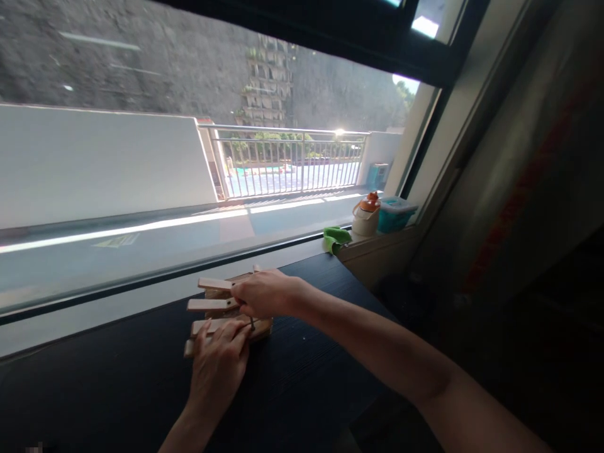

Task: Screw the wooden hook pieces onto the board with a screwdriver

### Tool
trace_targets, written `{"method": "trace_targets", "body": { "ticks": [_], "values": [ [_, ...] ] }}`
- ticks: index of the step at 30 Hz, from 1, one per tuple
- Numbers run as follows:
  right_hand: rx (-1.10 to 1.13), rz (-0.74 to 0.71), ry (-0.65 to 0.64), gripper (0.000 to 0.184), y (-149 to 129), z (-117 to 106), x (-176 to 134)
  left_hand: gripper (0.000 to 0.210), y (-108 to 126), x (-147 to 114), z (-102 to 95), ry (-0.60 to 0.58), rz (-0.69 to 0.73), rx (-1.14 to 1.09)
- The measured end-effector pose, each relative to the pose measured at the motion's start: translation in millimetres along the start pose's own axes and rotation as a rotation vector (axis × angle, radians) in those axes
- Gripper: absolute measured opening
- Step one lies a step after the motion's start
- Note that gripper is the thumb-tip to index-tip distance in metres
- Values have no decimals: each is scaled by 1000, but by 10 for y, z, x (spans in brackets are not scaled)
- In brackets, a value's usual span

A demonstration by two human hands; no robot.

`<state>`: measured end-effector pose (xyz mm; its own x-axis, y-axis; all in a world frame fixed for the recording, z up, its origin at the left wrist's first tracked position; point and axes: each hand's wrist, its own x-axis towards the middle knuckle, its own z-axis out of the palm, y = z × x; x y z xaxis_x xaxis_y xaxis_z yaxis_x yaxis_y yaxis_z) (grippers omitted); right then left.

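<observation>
A wooden piece (pixel 268 328) with several pale slats (pixel 210 305) sticking out to the left lies on the dark table. Dark round screw heads or holes show near the slats' inner ends. My left hand (pixel 221 349) is over the nearest slats, its fingers bent across them and holding the piece down; the thumb is hidden. Above the piece, my right hand (pixel 268 293) is closed around a tool whose grip it hides. From under this hand a thin dark shaft (pixel 251 321) points down to the wood, close to my left fingertips.
The black tabletop (pixel 302 371) runs up to a window sill. A green cloth (pixel 336 238), a cream bottle with an orange top (pixel 366 215) and a teal box (pixel 395 214) sit at the sill's right end. Beyond the glass stands a metal railing (pixel 302 162).
</observation>
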<state>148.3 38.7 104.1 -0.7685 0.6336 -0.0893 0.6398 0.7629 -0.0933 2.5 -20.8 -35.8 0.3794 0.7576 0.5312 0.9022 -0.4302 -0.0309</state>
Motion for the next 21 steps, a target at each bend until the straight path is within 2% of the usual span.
{"method": "trace_targets", "body": {
  "ticks": [8,15,21],
  "values": [
    [-15,-81,-80,10,97,60,122,34,-140,-2,131,87,116,14],
    [49,-25,5,22,105,149,163,32,-120,7,116,116,143,26],
    [86,53,68,32,-10,66,95,28,-71,-18,75,83,74,29]
  ]
}}
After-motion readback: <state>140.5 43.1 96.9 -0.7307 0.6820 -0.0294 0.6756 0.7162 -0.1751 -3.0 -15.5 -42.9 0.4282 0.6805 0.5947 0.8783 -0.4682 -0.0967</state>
